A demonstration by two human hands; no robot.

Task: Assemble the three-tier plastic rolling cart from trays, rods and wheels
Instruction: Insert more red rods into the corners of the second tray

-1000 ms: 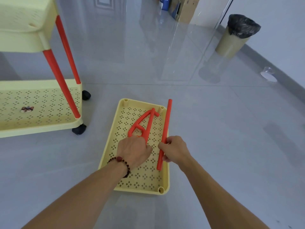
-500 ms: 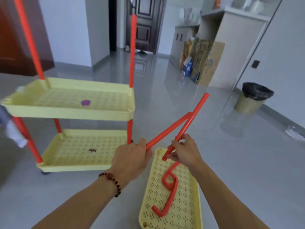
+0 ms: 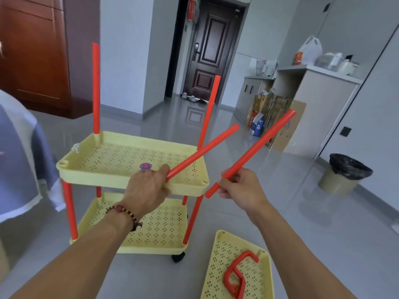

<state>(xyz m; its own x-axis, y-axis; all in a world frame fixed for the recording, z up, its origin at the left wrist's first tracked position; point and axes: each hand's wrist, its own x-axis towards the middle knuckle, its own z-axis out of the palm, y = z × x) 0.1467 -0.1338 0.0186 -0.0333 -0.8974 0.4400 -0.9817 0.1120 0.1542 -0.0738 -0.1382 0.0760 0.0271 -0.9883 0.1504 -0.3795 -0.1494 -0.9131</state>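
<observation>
Above the half-built cart (image 3: 133,169), the left hand (image 3: 146,188) grips one red rod (image 3: 203,151) and the right hand (image 3: 239,188) grips another (image 3: 257,147), fingers curled tight. Two trays stand joined, with two upper rods (image 3: 95,89) fitted at the back. The third tray (image 3: 239,268) and handle (image 3: 235,275) lie on the floor, not yet fitted.

Cart trays (image 3: 103,175): pale yellow plastic, perforated, matt. Rods (image 3: 203,152): red-orange plastic, smooth, faint sheen. Handle piece (image 3: 235,275): same red plastic. Floor (image 3: 302,244): grey tile, glossy, mirror-like reflections. Wardrobe (image 3: 36,50): reddish wood, polished. Bin liner (image 3: 349,167): black plastic film, crinkled. Bracelet (image 3: 123,211): dark glossy beads.
</observation>
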